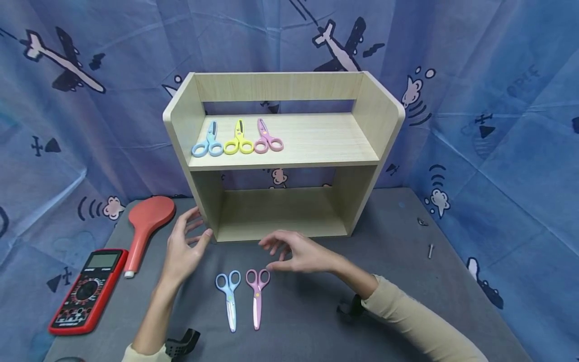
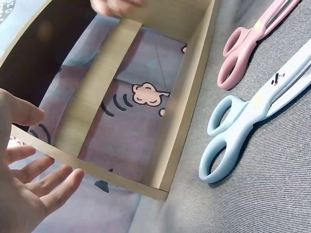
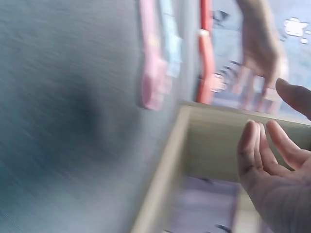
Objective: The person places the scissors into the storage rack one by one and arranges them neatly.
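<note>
My left hand (image 1: 186, 251) is at the lower left corner of a pale wooden two-tier shelf (image 1: 280, 165), fingers apart and holding nothing; whether it touches the side panel I cannot tell. In front of the shelf, my right hand (image 1: 300, 252) hovers with loosely bent fingers and nothing in them. Just left of it, pink scissors (image 1: 257, 291) lie on the grey table beside light blue scissors (image 1: 229, 296), handles toward the shelf. On the upper tier stand blue scissors (image 1: 209, 141), yellow scissors (image 1: 239, 139) and another pink pair (image 1: 267, 138) in a row at the left.
A red multimeter (image 1: 88, 291) and a red paddle-shaped object (image 1: 147, 223) lie at the left of the table (image 1: 316, 322). Far right are a small screw (image 1: 430, 251) and a small metal piece (image 1: 422, 221). A blue printed curtain (image 1: 475, 125) hangs around the back and sides.
</note>
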